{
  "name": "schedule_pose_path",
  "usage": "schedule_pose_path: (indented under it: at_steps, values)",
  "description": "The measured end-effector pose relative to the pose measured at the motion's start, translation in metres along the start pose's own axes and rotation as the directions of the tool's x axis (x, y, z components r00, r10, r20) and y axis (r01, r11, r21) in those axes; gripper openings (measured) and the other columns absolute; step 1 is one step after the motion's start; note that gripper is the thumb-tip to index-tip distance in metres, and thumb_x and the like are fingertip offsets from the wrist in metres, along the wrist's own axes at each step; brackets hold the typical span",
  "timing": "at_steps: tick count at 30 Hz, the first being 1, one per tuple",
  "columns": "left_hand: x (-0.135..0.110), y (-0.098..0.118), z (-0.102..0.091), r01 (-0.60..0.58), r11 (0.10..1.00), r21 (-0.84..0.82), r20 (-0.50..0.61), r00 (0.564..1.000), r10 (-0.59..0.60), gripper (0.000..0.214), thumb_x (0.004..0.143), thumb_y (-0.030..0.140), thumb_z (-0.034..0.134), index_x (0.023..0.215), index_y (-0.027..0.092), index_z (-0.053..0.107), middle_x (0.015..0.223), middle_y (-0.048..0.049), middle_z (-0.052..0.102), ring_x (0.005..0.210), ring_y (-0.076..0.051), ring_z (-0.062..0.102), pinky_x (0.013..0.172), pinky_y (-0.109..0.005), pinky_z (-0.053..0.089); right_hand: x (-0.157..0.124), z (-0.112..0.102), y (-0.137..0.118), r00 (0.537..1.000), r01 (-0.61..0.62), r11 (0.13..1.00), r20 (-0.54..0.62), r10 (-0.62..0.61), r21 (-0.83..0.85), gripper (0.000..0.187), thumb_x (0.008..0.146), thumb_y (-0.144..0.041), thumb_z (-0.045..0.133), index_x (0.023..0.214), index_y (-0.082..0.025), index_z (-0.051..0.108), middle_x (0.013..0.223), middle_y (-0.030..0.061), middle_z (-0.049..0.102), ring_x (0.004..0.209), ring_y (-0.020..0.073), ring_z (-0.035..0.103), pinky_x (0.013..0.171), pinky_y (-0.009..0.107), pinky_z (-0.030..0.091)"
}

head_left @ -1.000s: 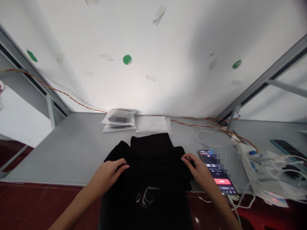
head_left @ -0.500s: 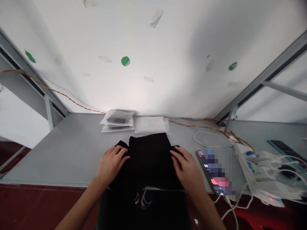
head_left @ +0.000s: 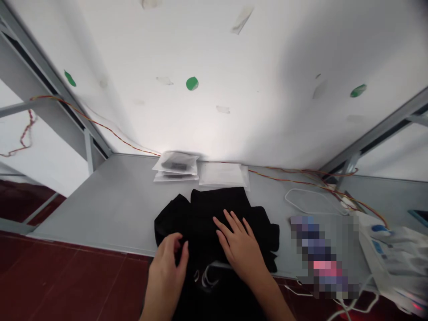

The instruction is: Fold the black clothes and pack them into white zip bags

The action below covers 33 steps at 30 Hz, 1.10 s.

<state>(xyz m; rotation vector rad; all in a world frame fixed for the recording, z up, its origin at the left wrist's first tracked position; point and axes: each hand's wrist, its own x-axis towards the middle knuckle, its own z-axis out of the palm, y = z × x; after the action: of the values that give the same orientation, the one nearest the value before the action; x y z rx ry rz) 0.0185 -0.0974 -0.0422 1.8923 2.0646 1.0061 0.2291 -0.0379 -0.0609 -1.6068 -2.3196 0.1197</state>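
Note:
A black garment [head_left: 217,205] lies on the grey table, partly folded, with uneven flaps spread to both sides. My right hand [head_left: 239,240] rests flat on its middle, fingers spread. Over its lower left part is my left hand [head_left: 169,265], with bent fingers and a gap between thumb and forefinger. No cloth is visible between them. The garment's near edge merges with the dark area below, where pale loop-shaped marks [head_left: 209,276] show.
Behind the garment lie clear bags with dark contents [head_left: 175,165] and a flat white pack [head_left: 222,174]. A phone, blurred out [head_left: 317,254], is at the right, beside a white box with chargers and cables [head_left: 388,249]. A white wall [head_left: 234,58] closes the back.
My right hand has moved inward from the garment's right flap onto its middle. My left hand has come down towards the near edge. Both side flaps now lie more spread. The view has shifted left.

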Motion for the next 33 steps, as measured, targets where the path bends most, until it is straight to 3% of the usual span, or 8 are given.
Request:
schedule_pose_path:
  at_steps: [4,8,11,14,17,22,25,33]
  values:
    - [0.01,-0.019,-0.023,0.387,0.919,0.07,0.16,0.905,-0.393,0.041,0.096,0.063,0.048,0.095,0.024,0.06,0.079,-0.0029,0.073,0.071,-0.026,0.072,0.061,-0.034,0.048,0.021,-0.002,-0.022,0.999,-0.025,0.998,-0.034,0.027,0.058,0.041,0.107,-0.038,0.043,0.138,-0.024,0.065,0.158,0.0116,0.05,0.15,0.0324,0.041,0.12,0.057,0.037]
    - [0.034,-0.029,-0.032,0.511,0.859,0.038,0.298,0.815,-0.498,0.055,0.09,0.075,0.045,0.088,0.023,0.062,0.066,-0.0032,0.071,0.066,-0.028,0.071,0.067,-0.038,0.048,0.042,0.011,-0.038,0.995,0.097,0.988,-0.012,-0.096,0.123,0.049,0.107,-0.033,0.041,0.155,-0.019,0.046,0.164,0.0088,0.041,0.153,0.0301,0.035,0.123,0.057,0.033]
    - [0.042,-0.036,-0.03,0.595,0.803,-0.031,0.296,0.773,-0.561,0.059,0.085,0.079,0.052,0.095,0.022,0.062,0.062,-0.0029,0.07,0.062,-0.029,0.071,0.064,-0.038,0.049,0.045,0.02,-0.039,0.993,0.113,0.985,0.005,-0.114,0.128,0.048,0.107,-0.03,0.041,0.155,-0.023,0.046,0.164,0.0055,0.039,0.154,0.0293,0.034,0.124,0.058,0.03]
    - [0.043,-0.04,-0.024,0.59,0.792,-0.156,0.275,0.796,-0.539,0.057,0.081,0.074,0.061,0.104,0.022,0.06,0.071,-0.0051,0.073,0.071,-0.031,0.074,0.06,-0.037,0.053,0.043,0.022,-0.037,0.994,0.106,0.984,-0.011,-0.105,0.142,0.048,0.107,-0.028,0.039,0.155,-0.026,0.046,0.165,0.0029,0.038,0.154,0.0267,0.033,0.126,0.056,0.028]
    - [0.042,-0.036,-0.013,0.513,0.759,-0.402,0.194,0.857,-0.477,0.055,0.077,0.064,0.073,0.109,0.022,0.056,0.103,-0.0122,0.075,0.095,-0.032,0.075,0.064,-0.036,0.059,0.041,0.02,-0.036,0.995,0.094,0.983,-0.006,-0.095,0.157,0.048,0.107,-0.027,0.039,0.154,-0.027,0.047,0.164,0.0023,0.04,0.154,0.0255,0.033,0.126,0.055,0.028]
    - [0.048,-0.009,0.009,0.385,0.412,-0.826,0.157,0.859,-0.488,0.077,0.069,0.04,0.088,0.131,0.024,0.045,0.117,-0.0117,0.074,0.106,-0.027,0.074,0.091,-0.042,0.061,0.043,0.019,-0.036,0.996,0.084,0.98,-0.013,-0.083,0.178,0.047,0.107,-0.027,0.04,0.153,-0.028,0.049,0.163,0.002,0.042,0.154,0.0248,0.035,0.126,0.054,0.029]
    - [0.051,0.003,0.024,0.346,0.281,-0.895,0.199,0.874,-0.444,0.072,0.069,0.035,0.089,0.131,0.02,0.055,0.12,-0.0114,0.074,0.115,-0.028,0.071,0.103,-0.044,0.055,0.043,0.021,-0.036,0.997,0.078,0.977,-0.024,-0.075,0.198,0.047,0.107,-0.028,0.04,0.153,-0.028,0.049,0.163,0.0015,0.043,0.154,0.0251,0.034,0.126,0.054,0.028]
    - [0.05,0.008,0.046,0.255,0.548,-0.797,0.023,0.919,-0.394,0.037,0.077,0.041,0.081,0.101,0.021,0.062,0.099,-0.0034,0.074,0.095,-0.022,0.072,0.089,-0.033,0.057,0.045,0.023,-0.037,0.998,0.058,0.942,-0.047,-0.045,0.33,0.045,0.104,-0.023,0.042,0.146,-0.026,0.058,0.158,0.0038,0.051,0.152,0.0266,0.039,0.126,0.056,0.028]
